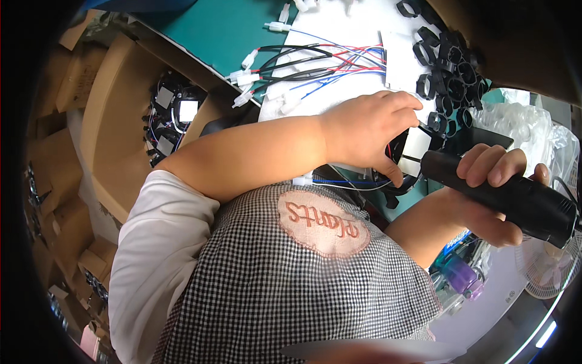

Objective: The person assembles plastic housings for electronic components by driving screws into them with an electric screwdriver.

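Right hand (pixel 492 170) grips black cylindrical handheld tool (pixel 515 200), nose near white-faced rectangular part (pixel 416 144). Part sits beside curved left hand (pixel 364 130); hold unclear. Likely tooling step; next needs steady alignment.

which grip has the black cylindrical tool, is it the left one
No, the black cylindrical tool is wrapped in the right grip.

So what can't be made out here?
Black cable bundle: head view, partly hidden by the left hand.
Black cylindrical tool: head view, partly covered by the right hand.
White plastic connectors: head view, cut by the top edge.
White caged fan: head view, cut by right rim.
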Tool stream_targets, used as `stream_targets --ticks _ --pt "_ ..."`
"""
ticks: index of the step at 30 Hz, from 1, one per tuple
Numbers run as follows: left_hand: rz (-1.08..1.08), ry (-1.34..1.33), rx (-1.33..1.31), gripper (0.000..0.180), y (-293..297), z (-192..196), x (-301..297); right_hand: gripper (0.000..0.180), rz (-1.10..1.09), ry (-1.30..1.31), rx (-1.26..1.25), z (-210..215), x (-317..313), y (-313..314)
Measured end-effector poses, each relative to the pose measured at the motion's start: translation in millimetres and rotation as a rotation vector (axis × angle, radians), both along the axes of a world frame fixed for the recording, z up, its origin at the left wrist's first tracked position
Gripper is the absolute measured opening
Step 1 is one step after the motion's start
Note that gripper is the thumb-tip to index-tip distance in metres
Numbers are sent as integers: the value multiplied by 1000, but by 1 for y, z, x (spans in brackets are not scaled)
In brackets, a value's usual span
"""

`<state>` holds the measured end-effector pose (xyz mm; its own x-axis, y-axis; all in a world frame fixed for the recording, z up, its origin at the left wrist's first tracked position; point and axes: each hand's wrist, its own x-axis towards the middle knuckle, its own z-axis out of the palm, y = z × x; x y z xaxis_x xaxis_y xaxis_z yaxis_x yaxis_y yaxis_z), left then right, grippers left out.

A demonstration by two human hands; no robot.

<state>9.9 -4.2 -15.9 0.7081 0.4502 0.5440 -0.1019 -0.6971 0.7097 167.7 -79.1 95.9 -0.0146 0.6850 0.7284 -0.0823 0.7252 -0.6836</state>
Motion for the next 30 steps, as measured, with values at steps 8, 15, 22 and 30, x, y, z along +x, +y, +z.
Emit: stream_targets --ticks 8,15,22,30 --pt "-3 13 -5 78 2 -1 1 86 32 12 -43 0 -2 2" --pt "10 21 -22 73 -1 1 -2 92 130 -90 -23 2 -6 4" --pt "-4 74 -50 68 -2 2 -8 91 229 -120 11 -4 -14 10" --pt "-5 72 -37 68 -3 4 -9 80 270 -283 -36 6 -13 13"
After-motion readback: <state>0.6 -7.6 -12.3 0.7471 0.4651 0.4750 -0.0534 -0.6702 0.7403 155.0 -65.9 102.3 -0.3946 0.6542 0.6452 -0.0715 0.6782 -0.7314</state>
